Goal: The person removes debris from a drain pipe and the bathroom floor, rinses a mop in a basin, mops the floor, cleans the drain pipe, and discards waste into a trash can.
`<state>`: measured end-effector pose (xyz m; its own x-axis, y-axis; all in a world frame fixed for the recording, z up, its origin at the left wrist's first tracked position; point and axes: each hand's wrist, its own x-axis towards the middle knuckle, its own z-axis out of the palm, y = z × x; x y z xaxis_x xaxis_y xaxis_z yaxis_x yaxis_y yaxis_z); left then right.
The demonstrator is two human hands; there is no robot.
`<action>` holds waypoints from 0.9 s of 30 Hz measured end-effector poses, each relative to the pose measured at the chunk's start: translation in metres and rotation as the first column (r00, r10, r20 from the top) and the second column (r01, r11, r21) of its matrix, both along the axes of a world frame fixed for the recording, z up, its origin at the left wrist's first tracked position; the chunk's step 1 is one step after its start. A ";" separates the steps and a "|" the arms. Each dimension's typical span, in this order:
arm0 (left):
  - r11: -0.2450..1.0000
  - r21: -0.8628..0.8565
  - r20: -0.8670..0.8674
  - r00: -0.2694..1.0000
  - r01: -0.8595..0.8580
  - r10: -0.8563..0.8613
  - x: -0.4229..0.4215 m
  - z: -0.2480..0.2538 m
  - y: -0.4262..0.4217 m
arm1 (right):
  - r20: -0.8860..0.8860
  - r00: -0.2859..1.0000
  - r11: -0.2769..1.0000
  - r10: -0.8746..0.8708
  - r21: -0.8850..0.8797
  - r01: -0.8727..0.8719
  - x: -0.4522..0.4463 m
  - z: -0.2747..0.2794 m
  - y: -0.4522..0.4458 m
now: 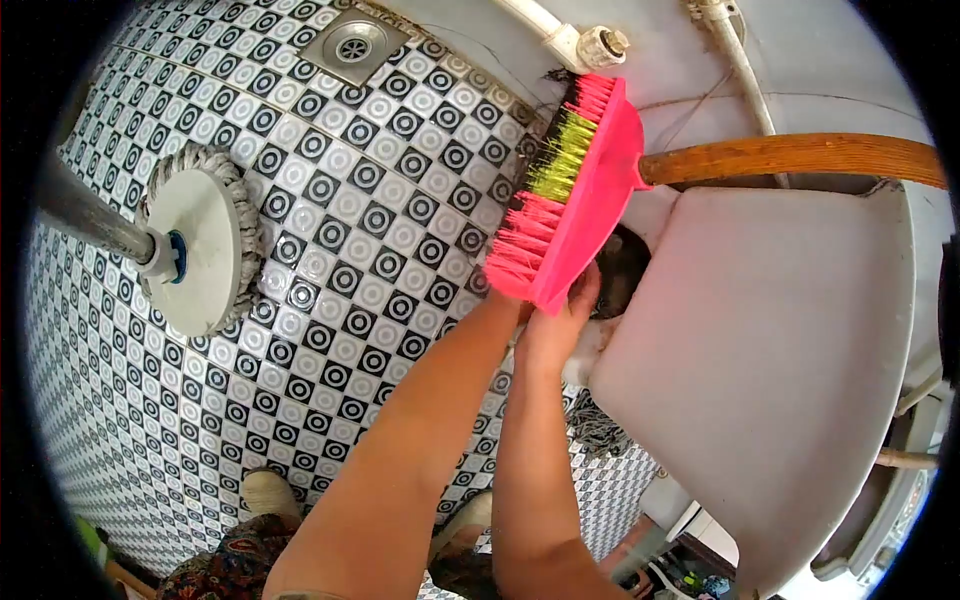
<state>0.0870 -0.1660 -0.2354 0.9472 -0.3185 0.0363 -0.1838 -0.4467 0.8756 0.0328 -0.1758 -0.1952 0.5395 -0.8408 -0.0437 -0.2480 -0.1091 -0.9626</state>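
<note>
A pink broom head (590,205) with pink and yellow-green bristles fills the upper middle, on a wooden handle (790,158) running to the right edge. My left hand (524,308) is mostly behind the lower end of the broom head, its fingers hidden. Close beside it, my right hand (569,308) reaches behind the same end, near a dark opening (622,270) at the side of a white basin-like fixture (770,340). Part of its fingers shows at the pink edge, but what they touch or hold is hidden.
A round mop (195,250) with a metal pole rests on the patterned tile floor (330,250) at left. A square drain (354,48) is at the top. White pipes (560,40) run along the wall. Grey mop strands (597,425) lie below the fixture. My feet are at the bottom.
</note>
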 end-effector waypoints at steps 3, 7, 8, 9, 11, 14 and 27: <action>1.000 -0.005 0.003 1.000 0.006 -0.006 0.002 0.000 0.000 | -0.003 1.000 0.998 -0.018 -0.055 0.018 0.012 -0.014 -0.025; 1.000 -0.007 0.005 1.000 0.016 -0.016 0.003 0.000 -0.001 | 0.026 0.978 0.976 -0.209 0.066 0.207 0.044 -0.011 -0.048; 1.000 -0.009 0.008 1.000 0.019 -0.019 0.003 0.001 -0.001 | 0.010 0.967 0.960 -0.255 0.120 0.252 0.046 -0.020 -0.056; 1.000 -0.012 0.012 1.000 0.021 -0.021 0.004 0.002 -0.001 | 0.100 0.973 0.968 -0.210 0.157 0.193 0.050 -0.020 -0.056; 1.000 -0.020 0.021 1.000 0.017 -0.016 0.005 0.003 0.000 | 0.150 0.961 0.940 -0.234 0.285 0.185 0.052 -0.020 -0.056; 0.999 -0.029 0.031 0.999 0.017 -0.016 0.007 0.006 0.001 | 0.196 0.952 0.914 -0.236 0.378 0.149 0.050 -0.012 -0.047; 0.993 -0.116 0.076 0.997 0.007 0.002 0.003 0.004 0.012 | 0.350 0.897 0.915 -0.271 0.383 0.127 0.041 0.002 -0.021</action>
<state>0.0895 -0.1543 -0.2309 0.9394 -0.3106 0.1450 -0.2528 -0.3421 0.9050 0.0737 -0.1966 -0.1935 0.3957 -0.9024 -0.1705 0.1719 0.2552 -0.9515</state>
